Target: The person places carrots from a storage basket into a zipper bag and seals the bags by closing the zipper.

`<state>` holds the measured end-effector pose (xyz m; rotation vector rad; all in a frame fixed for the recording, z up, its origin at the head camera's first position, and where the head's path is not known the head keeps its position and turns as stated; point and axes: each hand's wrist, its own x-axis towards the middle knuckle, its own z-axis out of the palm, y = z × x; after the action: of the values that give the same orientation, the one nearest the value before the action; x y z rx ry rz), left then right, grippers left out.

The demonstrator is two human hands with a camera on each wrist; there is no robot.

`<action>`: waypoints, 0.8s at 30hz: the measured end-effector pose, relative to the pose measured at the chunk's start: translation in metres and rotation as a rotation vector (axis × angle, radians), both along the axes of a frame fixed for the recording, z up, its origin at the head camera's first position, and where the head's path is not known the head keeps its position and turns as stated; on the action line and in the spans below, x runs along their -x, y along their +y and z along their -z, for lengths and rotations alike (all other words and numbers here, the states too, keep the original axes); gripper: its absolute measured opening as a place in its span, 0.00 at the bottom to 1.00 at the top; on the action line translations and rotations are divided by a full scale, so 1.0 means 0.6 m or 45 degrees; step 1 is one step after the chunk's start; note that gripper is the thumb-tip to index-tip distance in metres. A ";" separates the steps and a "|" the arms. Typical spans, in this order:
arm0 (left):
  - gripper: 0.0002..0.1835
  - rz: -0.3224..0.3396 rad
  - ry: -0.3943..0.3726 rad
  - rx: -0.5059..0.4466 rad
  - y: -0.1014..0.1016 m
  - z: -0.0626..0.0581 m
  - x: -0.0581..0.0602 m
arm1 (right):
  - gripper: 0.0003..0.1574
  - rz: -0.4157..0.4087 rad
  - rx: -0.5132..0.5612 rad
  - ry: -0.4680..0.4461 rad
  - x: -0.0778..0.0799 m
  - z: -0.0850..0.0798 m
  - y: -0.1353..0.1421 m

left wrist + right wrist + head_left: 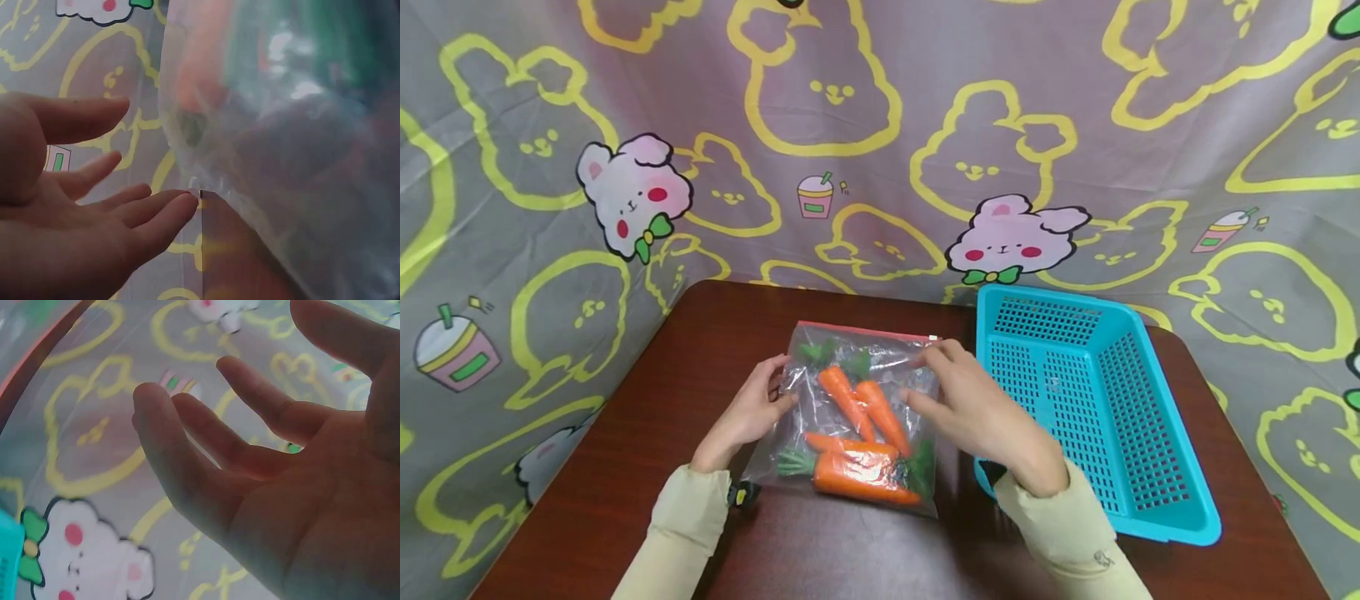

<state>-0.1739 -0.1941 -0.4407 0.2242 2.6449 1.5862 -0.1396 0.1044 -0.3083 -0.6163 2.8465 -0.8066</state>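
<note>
A clear zip bag point(880, 354) with a red closure strip and a white slider point(933, 338) lies on the table. Several orange carrots point(857, 475) with green tops show through its plastic. My left hand point(751, 408) is at the bag's left edge, fingers spread and loosely bent. In the left wrist view the left hand point(81, 206) holds nothing, and one fingertip is close to the plastic; contact is unclear. Over the bag's upper right side is my right hand point(973, 400). The right wrist view shows the right hand point(294, 469) with relaxed, parted fingers and nothing held.
A turquoise plastic basket point(1093, 508) with perforated walls stands on the right, close to my right forearm. The dark brown wooden table point(700, 375) meets a patterned cloth point(880, 183) at its back and sides.
</note>
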 end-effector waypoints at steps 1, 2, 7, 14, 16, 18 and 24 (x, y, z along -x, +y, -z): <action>0.32 0.009 0.035 0.040 0.000 0.001 -0.003 | 0.25 -0.020 0.009 0.015 -0.014 0.003 -0.004; 0.32 0.014 0.084 0.092 0.001 0.003 -0.007 | 0.24 -0.043 0.016 0.035 -0.027 0.007 -0.009; 0.30 0.115 0.204 0.328 0.009 0.005 -0.040 | 0.20 -0.124 0.042 0.112 -0.079 0.045 -0.028; 0.29 0.247 0.039 0.621 0.031 -0.002 -0.120 | 0.19 -0.127 -0.012 0.182 -0.110 0.146 -0.045; 0.27 0.234 0.037 0.685 0.036 -0.001 -0.135 | 0.18 -0.090 -0.048 0.201 -0.111 0.170 -0.045; 0.25 0.206 0.058 0.736 0.040 0.002 -0.145 | 0.18 -0.053 -0.079 0.219 -0.109 0.190 -0.045; 0.25 0.113 0.154 0.806 0.052 0.020 -0.151 | 0.25 0.037 -0.113 0.199 -0.102 0.228 -0.036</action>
<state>-0.0830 -0.1626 -0.4528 0.4001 3.0071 0.6674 -0.0785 0.0831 -0.4454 -0.6549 3.0196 -0.6590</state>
